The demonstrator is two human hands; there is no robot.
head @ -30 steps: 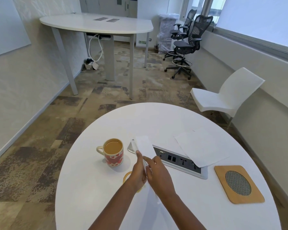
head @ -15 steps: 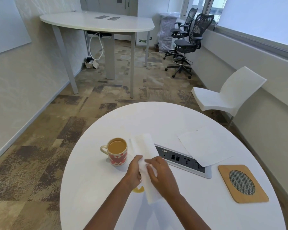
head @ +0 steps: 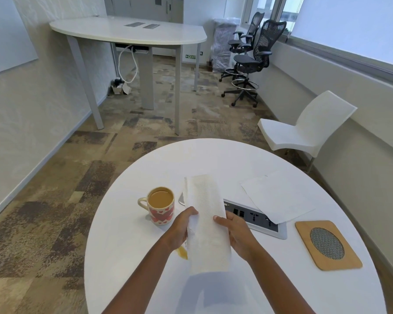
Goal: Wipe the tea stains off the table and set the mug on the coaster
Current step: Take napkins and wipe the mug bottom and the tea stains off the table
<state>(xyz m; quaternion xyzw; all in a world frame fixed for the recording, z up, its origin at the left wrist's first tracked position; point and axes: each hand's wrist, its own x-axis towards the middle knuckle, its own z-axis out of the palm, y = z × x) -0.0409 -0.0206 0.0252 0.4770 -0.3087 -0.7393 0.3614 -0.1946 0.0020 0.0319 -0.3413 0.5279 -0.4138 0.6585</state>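
Tea stain (head: pixel 182 252): an amber patch on the white round table (head: pixel 127 257), at the near left of the folded paper towel (head: pixel 205 223), which partly hides it. Left hand (head: pixel 182 227) and right hand (head: pixel 235 233) each pinch a long edge of the towel, holding it as a flat strip above the stain, apparently readying a clean face for wiping. Mug (head: pixel 161 206) of milky tea stands just left of the towel, well apart from the wooden coaster (head: pixel 327 244) at the right, beyond the socket panel (head: pixel 256 219) and a loose paper sheet (head: pixel 278 196). Compared with half a second earlier, the hands have separated and the towel is stretched longer; mug and coaster keep their places.
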